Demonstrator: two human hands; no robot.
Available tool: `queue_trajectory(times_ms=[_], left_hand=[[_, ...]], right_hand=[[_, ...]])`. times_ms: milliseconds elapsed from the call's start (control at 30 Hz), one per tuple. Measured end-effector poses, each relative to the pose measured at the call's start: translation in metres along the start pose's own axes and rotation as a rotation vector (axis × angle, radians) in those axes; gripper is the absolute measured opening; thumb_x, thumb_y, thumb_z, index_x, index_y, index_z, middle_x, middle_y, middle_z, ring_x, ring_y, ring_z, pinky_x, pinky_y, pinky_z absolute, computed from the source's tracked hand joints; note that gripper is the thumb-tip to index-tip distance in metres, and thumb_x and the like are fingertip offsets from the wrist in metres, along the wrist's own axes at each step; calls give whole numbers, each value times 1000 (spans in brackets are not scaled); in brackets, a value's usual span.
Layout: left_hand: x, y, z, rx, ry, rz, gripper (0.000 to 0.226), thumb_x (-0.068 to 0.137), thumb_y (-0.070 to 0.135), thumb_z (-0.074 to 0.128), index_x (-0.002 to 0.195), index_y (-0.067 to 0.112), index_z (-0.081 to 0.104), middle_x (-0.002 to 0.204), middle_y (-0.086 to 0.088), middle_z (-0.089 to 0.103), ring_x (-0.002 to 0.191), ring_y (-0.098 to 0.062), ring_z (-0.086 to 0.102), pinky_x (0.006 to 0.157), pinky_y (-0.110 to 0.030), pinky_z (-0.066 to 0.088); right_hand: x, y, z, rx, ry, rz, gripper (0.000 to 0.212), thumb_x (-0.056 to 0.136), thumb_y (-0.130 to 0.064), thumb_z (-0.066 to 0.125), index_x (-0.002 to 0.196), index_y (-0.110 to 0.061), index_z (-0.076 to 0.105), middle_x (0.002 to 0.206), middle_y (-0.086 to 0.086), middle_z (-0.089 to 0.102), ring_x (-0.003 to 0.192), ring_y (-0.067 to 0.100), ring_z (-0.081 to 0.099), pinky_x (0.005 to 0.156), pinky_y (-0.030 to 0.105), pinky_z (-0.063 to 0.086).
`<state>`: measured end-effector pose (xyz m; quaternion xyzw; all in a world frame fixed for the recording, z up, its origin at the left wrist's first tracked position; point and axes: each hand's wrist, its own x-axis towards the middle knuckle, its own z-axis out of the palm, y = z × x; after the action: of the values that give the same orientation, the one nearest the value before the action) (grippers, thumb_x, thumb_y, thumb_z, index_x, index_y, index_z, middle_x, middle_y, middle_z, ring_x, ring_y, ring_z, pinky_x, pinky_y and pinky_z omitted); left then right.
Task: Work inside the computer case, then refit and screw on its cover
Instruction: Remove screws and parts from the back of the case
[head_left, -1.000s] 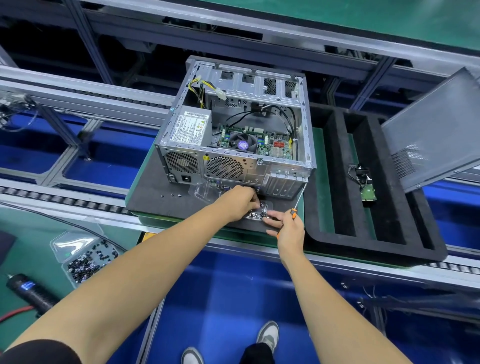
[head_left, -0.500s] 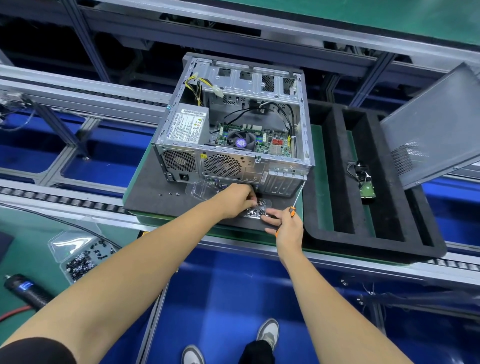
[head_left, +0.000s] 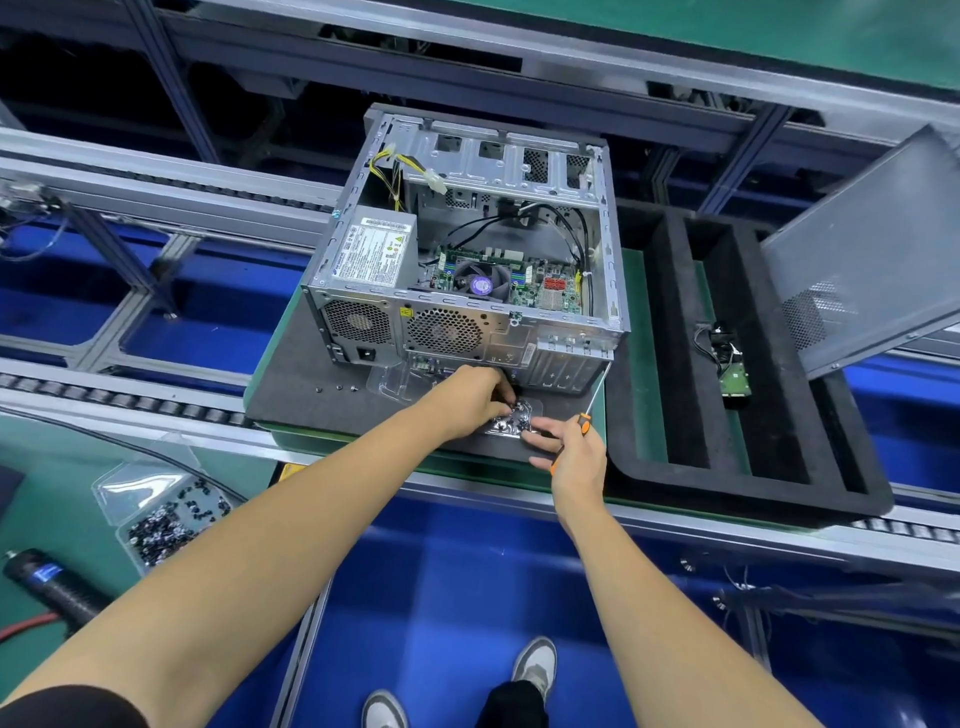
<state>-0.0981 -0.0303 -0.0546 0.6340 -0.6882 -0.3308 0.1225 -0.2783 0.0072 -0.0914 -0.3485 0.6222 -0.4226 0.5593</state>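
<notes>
While the right hand (head_left: 574, 457) grips a screwdriver (head_left: 584, 422), the left hand (head_left: 470, 392) pinches screws (head_left: 511, 421).

The power supply (head_left: 375, 253) inside the case (head_left: 467, 249) is carrying a white label (head_left: 371, 249) with many lines of small print, a blue brand mark along its left edge and a few round and triangular marks on its right part, but none of the words are coming out readable. A small yellow warning triangle (head_left: 405, 312) is showing on the rear panel of the case, between the two round grilles. The purple sticker (head_left: 480, 285) on the fan hub is staying too blurred to read.
</notes>
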Motion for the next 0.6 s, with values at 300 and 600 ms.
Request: queue_trajectory(times_ms=[300,600], left_hand=[[-1,3,9,3,88,80,18,91,24,76,109,21,75,86,21,66,70,9,52,70,-7,36],[4,13,8,164,-31,39,12,97,26,66,108,21,65,109,-6,70,100,-28,64,85,-44,54]], right_hand=[[1,-2,0,-4,14,14,40,104,-23,35,94,-14,73,97,-4,79,87,18,77,61,33,57],[0,-3,1,-1,21,25,39,102,-23,36,93,-14,73,94,-5,79,86,18,77,62,34,58]])
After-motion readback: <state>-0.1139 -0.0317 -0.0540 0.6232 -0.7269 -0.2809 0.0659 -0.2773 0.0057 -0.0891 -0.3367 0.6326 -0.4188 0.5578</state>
